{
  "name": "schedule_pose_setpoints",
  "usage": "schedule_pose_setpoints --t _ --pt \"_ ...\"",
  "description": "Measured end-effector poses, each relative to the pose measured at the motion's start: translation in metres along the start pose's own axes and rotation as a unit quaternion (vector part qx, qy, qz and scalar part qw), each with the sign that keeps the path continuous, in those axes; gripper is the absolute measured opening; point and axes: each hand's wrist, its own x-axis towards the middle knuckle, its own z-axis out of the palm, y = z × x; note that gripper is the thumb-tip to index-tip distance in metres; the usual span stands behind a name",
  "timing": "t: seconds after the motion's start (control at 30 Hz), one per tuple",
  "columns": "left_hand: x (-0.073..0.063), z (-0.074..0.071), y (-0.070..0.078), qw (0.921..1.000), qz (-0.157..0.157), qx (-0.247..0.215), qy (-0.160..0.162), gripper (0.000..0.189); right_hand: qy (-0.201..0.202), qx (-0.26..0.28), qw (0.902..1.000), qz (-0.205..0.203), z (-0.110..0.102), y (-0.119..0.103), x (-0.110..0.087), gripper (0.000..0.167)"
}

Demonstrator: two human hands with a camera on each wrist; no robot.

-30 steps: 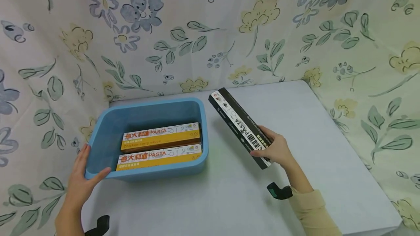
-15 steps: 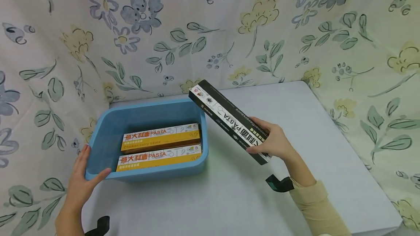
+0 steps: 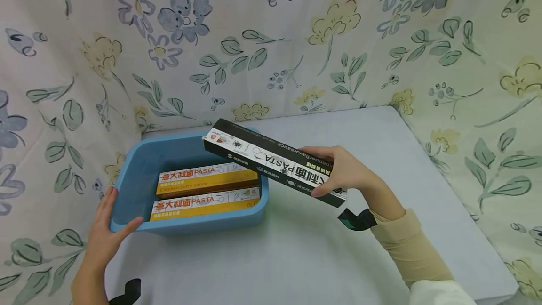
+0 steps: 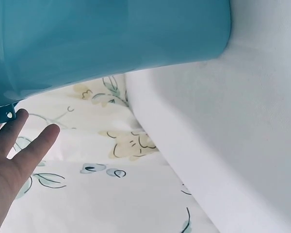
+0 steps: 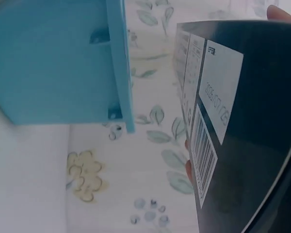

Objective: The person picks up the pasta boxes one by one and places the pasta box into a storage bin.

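My right hand point(image 3: 347, 171) grips the near right end of a black pasta box point(image 3: 271, 159) with a white label, thumb on one side and fingers on the other. The box's far left end hangs over the right side of a blue plastic bin point(image 3: 199, 225). Two yellow-and-white pasta boxes lie side by side inside: a rear one point(image 3: 199, 186) and a front one point(image 3: 186, 211). My left hand point(image 3: 103, 229) rests at the bin's front left corner, fingers spread and fairly straight. In the right wrist view, the black box point(image 5: 252, 121) shows its barcode end beside the bin point(image 5: 58, 73).
The bin stands on the left of a white table point(image 3: 381, 248). A flower-print curtain point(image 3: 271, 41) hangs behind it and down both sides. Black wrist mounts show at the left wrist point(image 3: 127, 292) and right wrist point(image 3: 357, 220).
My right hand has carried the black pasta box leftward, and its far end has swung from beside the bin to over it. The left hand and bin stay in place.
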Motion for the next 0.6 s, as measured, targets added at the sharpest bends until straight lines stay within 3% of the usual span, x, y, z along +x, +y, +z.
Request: schedule_pose_setpoints --t 0.3,0.6 --pt "-0.001 0.0 -0.001 0.9999 0.011 -0.007 0.003 0.092 -0.07 -0.053 0.996 -0.017 0.017 -0.017 0.034 0.087" --pt "-0.001 0.0 0.0 0.9999 0.008 -0.006 0.002 0.093 -0.157 -0.12 0.9796 -0.037 0.032 -0.032 0.068 0.085"
